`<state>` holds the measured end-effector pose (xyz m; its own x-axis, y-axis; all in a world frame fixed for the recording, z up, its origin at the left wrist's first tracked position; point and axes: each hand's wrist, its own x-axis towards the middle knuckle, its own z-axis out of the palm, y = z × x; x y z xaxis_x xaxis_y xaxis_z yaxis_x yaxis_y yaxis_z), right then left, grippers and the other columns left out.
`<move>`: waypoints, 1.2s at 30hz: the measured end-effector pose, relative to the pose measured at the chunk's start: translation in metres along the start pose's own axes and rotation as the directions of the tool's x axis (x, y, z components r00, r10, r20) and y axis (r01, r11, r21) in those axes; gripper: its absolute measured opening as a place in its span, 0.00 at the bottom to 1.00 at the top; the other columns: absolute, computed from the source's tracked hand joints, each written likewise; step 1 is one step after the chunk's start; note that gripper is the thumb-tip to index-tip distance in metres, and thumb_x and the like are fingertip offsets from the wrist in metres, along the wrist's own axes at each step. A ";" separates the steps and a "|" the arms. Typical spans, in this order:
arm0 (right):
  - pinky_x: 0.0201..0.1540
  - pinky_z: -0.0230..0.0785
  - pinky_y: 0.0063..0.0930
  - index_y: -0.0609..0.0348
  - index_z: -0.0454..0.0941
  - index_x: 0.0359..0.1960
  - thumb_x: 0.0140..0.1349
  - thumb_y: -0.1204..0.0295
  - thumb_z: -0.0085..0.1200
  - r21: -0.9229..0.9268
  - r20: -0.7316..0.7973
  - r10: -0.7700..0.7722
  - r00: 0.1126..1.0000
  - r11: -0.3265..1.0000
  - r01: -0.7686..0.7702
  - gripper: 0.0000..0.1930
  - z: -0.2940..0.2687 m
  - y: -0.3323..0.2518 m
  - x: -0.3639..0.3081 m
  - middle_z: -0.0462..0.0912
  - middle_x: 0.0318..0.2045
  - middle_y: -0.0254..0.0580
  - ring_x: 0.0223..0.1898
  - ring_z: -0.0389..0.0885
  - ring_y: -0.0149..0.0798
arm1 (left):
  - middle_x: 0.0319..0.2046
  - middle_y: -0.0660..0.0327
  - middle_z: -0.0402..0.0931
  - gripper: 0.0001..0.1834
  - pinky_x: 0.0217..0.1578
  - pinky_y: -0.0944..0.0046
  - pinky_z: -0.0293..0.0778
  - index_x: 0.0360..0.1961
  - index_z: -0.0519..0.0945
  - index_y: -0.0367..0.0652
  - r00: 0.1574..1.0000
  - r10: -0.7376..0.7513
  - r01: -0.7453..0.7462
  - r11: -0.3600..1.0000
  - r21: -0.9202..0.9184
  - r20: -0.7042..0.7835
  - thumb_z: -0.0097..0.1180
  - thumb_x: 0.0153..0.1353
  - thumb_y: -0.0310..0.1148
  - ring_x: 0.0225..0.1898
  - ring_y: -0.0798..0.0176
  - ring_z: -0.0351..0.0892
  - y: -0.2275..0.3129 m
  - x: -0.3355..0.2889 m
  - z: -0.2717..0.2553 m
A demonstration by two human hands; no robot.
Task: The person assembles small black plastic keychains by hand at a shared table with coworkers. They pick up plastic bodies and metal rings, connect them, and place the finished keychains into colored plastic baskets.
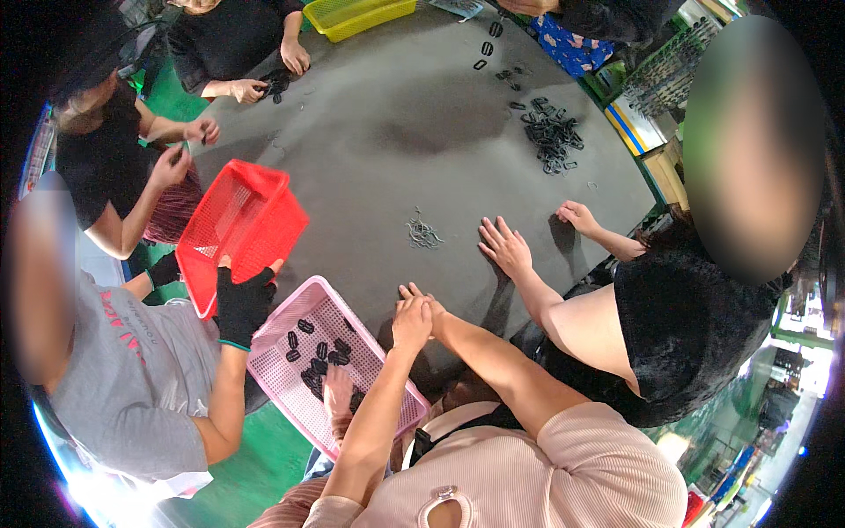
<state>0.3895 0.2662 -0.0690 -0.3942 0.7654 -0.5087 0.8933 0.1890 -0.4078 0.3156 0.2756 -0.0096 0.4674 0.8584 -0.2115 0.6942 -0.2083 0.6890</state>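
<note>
At the near edge of the grey tabletop (352,176), my left hand (411,324) rests across my right hand (429,301). Both seem to lie flat with nothing held, though the overlap hides some fingers. Just beyond them is a small pile of thin, curved greyish pieces (424,233). Left of my left forearm, a pink perforated basket (283,354) contains several black oval buckle-like pieces (317,374). Another person's hand (337,389) reaches into that basket beside my arm.
A gloved co-worker's hand (245,304) holds a tilted red basket (286,220). To my right, another person's hand (506,249) lies flat on the table. A heap of black buckle-like pieces (553,135) sits at far right, and a yellow basket (361,18) at the far edge.
</note>
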 end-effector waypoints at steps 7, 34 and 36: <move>0.50 0.65 0.41 0.56 0.51 0.65 0.60 0.65 0.46 0.548 -0.233 0.180 0.956 0.836 -0.023 0.31 -0.079 0.049 -0.015 0.66 0.53 0.53 0.50 0.66 0.49 | 0.50 0.46 0.67 0.18 0.57 0.53 0.61 0.51 0.68 0.36 0.948 -0.058 0.021 0.992 -0.121 -0.312 0.46 0.59 0.27 0.55 0.45 0.65 0.028 0.004 -0.030; 0.46 0.66 0.35 0.52 0.79 0.38 0.48 0.77 0.52 0.313 -0.567 0.188 0.802 0.950 -0.001 0.13 -0.119 -0.009 0.005 0.76 0.37 0.36 0.44 0.72 0.40 | 0.27 0.58 0.73 0.09 0.41 0.57 0.68 0.30 0.76 0.42 0.961 0.273 -0.259 0.935 0.242 -0.030 0.52 0.44 0.23 0.34 0.55 0.74 0.005 -0.043 -0.055; 0.50 0.64 0.37 0.52 0.78 0.37 0.49 0.76 0.51 0.287 -0.456 0.177 0.872 0.957 -0.044 0.12 -0.098 -0.011 0.004 0.74 0.42 0.38 0.49 0.70 0.42 | 0.27 0.58 0.73 0.07 0.39 0.58 0.69 0.29 0.75 0.41 0.956 0.287 -0.270 0.939 0.215 -0.054 0.52 0.44 0.22 0.34 0.55 0.74 0.010 -0.044 -0.056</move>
<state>0.3993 0.3274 0.0085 -0.0872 0.9815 -0.1703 0.8103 -0.0295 -0.5853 0.2717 0.2623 0.0455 0.6168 0.7864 0.0330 0.6434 -0.5279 0.5544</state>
